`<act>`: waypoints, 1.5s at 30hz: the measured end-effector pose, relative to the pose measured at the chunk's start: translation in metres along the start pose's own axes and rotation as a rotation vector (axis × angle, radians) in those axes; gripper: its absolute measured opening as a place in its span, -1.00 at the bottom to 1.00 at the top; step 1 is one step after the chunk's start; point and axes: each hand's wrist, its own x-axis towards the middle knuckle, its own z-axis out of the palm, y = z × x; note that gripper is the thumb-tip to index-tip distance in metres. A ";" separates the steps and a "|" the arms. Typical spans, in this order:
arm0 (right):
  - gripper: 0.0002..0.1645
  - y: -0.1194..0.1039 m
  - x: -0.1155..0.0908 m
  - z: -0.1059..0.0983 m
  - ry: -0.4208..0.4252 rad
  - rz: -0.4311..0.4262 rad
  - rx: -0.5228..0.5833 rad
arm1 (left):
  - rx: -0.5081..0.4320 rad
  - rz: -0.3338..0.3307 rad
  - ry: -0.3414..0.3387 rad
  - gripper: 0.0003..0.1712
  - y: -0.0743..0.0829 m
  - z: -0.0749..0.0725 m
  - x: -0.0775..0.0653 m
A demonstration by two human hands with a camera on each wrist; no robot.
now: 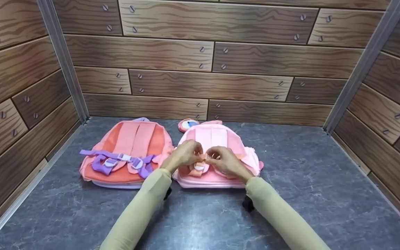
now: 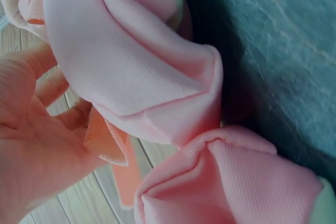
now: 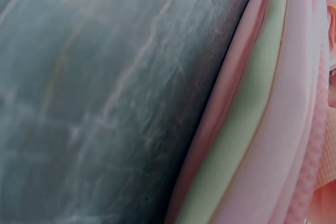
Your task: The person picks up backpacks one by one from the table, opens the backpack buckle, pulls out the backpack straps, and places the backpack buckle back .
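Left of pink backpack, coral backpack looks buckled; pink's likely pending: left hand, right hand fingers pinch orange strap.

Pale pink backpack, shoulder straps uppermost

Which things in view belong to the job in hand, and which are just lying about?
In the job:
left hand
right hand
orange straps, pinched by both hands
pink backpack carrying them

Lying about, it seems:
coral backpack, untouched
its purple straps

The hands partly hide the pink backpack and its orange straps.
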 end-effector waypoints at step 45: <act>-0.85 0.004 -0.002 0.004 0.013 0.017 0.052 | -0.080 -0.214 -0.022 -0.80 0.012 0.010 0.000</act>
